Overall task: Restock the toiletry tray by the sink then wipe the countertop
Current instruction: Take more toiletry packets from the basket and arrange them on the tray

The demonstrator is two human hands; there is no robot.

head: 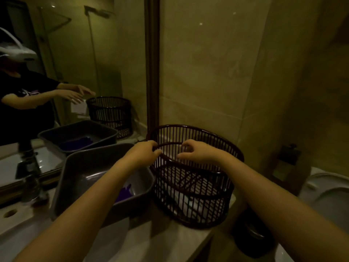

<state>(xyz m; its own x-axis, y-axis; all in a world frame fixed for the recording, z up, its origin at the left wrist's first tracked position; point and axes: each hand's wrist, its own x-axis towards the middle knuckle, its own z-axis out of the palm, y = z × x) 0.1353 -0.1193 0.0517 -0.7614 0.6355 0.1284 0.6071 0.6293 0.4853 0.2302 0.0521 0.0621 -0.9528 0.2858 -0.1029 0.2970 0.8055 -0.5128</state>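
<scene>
A dark slatted basket [194, 188] stands on the pale countertop [151, 242] at its right end, against the wall. White items lie at its bottom, dimly seen. My left hand [145, 151] grips the basket's near rim on the left side. Just right of it, my right hand [196, 151] hovers over the rim with fingers curled and apart, holding nothing. A grey plastic tray [79, 178] stands to the basket's left, touching it, and holds a purple item [124, 192] in its near corner.
A mirror [75, 63] covers the wall at the left and reflects the person, basket and tray. A sink edge with a faucet [32, 178] sits at far left. A toilet [328, 197] and a dark bin [253, 235] stand right of the counter.
</scene>
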